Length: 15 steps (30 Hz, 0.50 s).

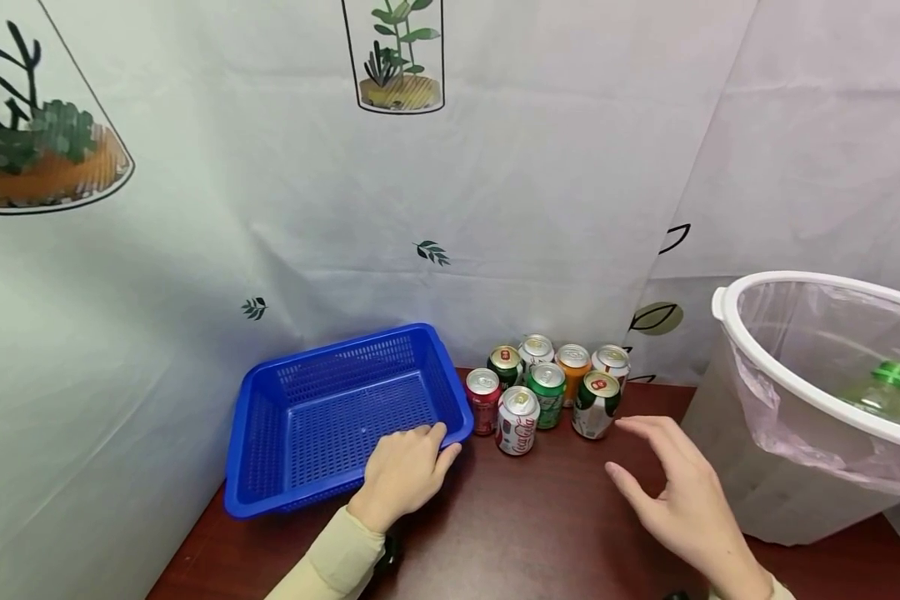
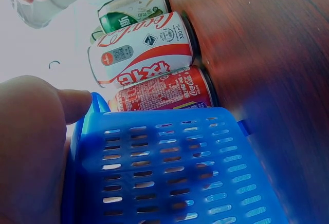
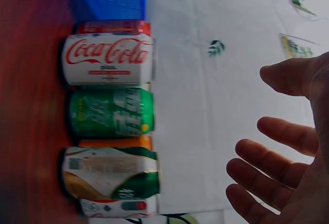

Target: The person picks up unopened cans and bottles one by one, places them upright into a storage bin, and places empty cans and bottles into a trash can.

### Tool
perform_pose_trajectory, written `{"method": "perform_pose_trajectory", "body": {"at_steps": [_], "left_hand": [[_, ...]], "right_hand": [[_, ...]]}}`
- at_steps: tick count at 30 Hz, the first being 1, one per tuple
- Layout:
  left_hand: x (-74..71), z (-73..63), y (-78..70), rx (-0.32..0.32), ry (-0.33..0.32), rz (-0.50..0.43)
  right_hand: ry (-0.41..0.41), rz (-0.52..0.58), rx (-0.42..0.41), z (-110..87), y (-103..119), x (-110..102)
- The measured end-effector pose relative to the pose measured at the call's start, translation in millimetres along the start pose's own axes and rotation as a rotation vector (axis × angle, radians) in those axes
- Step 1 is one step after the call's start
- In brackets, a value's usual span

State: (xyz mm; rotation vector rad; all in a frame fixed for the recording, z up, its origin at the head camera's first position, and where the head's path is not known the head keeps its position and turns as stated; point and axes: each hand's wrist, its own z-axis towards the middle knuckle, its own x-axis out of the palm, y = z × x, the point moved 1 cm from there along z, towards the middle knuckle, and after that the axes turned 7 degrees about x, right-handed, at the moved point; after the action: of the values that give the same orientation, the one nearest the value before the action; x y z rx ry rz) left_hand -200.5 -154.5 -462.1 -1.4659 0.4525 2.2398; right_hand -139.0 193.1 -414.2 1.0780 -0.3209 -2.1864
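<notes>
The left hand [image 1: 403, 468] gripped the near right corner of a blue basket [image 1: 345, 417], with its thumb outside the rim and its fingers curled over the top. Most of the basket lay to the left of that hand. The right hand [image 1: 678, 492] held nothing, and its thumb and fingers were spread apart. The cans [image 1: 517, 421] stood upright on the brown table [image 1: 525, 533], between the two hands and a bit past them. A green and white can [image 1: 597, 407] was nearest to the right hand's fingertips.

The basket looked like light plastic, fairly stiff but a little bendy, and its rim seemed a good place to hold. The cans looked smooth and maybe slippery, with thin sides that a hard squeeze could dent. Round the middle seemed the best place to grab one. I could not tell if they were full and heavy.

There were eight cans: one red, one orange, one bright green, two dark green and white, and three mostly white. There was one basket. Beside the right hand, on its right, stood one bin [image 1: 757, 475] with one bottle [image 1: 879, 398] inside.
</notes>
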Motion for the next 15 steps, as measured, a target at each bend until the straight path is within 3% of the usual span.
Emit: {"method": "perform_pose_trajectory", "body": {"at_steps": [15], "left_hand": [[0.2, -0.5, 0.4, 0.001, -0.002, 0.002]], "right_hand": [[0.071, -0.090, 0.067, -9.2, -11, 35]]}}
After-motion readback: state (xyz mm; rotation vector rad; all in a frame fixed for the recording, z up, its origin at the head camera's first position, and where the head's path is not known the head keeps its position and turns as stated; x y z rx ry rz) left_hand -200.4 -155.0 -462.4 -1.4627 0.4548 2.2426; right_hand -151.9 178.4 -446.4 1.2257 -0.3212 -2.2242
